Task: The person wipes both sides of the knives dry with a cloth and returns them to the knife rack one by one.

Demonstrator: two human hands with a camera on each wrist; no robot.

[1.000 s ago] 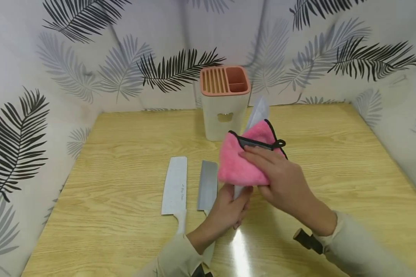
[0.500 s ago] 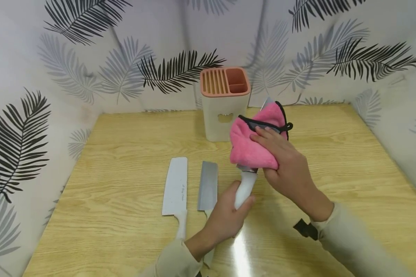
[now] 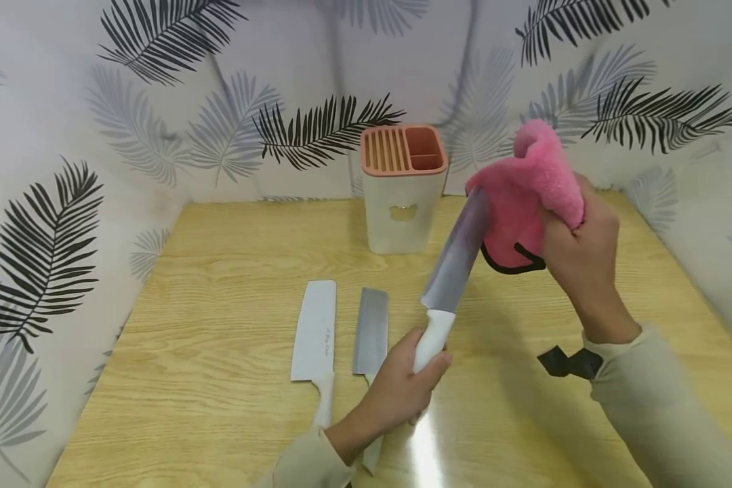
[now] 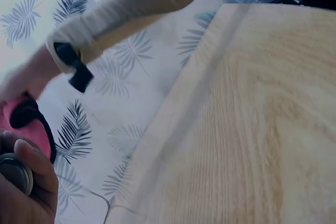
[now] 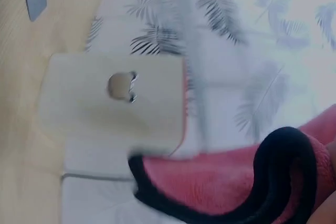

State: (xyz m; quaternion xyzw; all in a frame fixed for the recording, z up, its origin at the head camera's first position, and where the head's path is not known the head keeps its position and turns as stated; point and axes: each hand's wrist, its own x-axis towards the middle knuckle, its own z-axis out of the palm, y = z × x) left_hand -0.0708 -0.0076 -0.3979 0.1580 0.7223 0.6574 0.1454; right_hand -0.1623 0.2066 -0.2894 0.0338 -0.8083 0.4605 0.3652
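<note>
My left hand point(image 3: 396, 383) grips the white handle of a kitchen knife point(image 3: 457, 254), its blade slanting up and to the right above the table. In the left wrist view that hand point(image 4: 31, 182) curls round the handle, whose round end shows. My right hand point(image 3: 585, 261) holds a bunched pink cloth point(image 3: 518, 217) with black edging. The cloth hangs at the blade's tip and covers it; whether it touches the blade I cannot tell. In the right wrist view the cloth point(image 5: 220, 182) fills the lower right, with little of the hand showing.
A white cleaver point(image 3: 314, 332) and a grey-bladed cleaver point(image 3: 372, 332) lie side by side on the wooden table point(image 3: 219, 305), left of my hands. At the back stands a cream knife holder point(image 3: 399, 224) with a slotted pink top. Leaf-patterned fabric point(image 3: 219, 115) surrounds the table.
The cloth has gone from wrapping the blade to its tip, moving up and right with my right hand. Most of the blade now shows. My left hand keeps holding the handle.
</note>
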